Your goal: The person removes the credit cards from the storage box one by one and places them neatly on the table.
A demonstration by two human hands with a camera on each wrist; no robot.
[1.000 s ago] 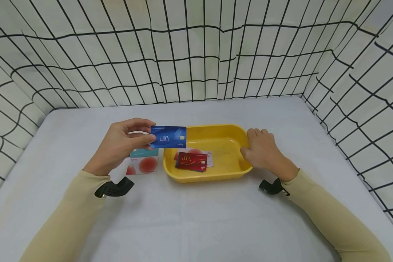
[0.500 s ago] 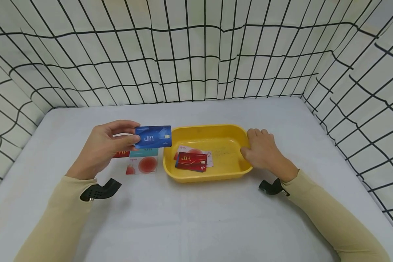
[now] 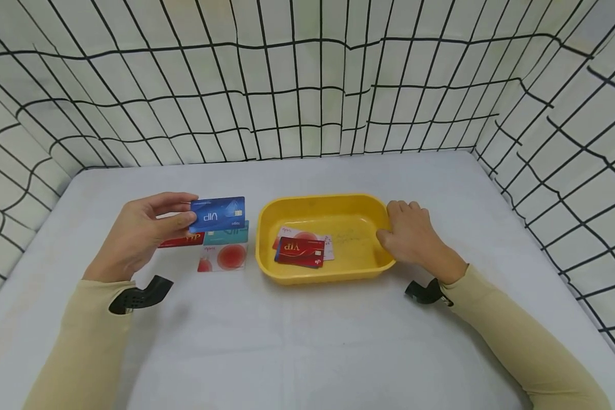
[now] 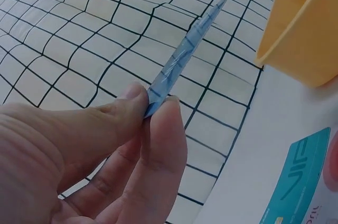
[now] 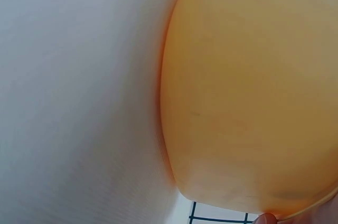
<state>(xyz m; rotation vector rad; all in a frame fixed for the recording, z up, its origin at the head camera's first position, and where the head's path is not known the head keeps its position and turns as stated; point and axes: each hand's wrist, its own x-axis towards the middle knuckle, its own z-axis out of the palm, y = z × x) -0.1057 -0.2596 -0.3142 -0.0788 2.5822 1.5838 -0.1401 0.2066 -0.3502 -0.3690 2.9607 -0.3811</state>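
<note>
Between thumb and fingers, my left hand (image 3: 146, 232) pinches a blue VIP card (image 3: 217, 213) by its left edge. The card is held up above the table, and the left wrist view shows it nearly edge-on. Below it lie a teal VIP card (image 3: 228, 234), a red VIP card (image 3: 181, 241) partly behind my fingers, and a white card with red circles (image 3: 222, 258). My right hand (image 3: 412, 233) holds the right rim of a yellow tray (image 3: 328, 278). Inside the tray, a red VIP card (image 3: 301, 252) lies over other cards, which it partly hides.
A white cloth (image 3: 287, 341) covers the table. Behind and along both sides stands a white backdrop with a black wire grid (image 3: 297, 91). Dark straps with small black devices (image 3: 143, 294) sit on both wrists.
My left hand has carried the blue card leftward, from over the tray's left edge to above the cards on the table. My right hand has stayed on the tray's rim.
</note>
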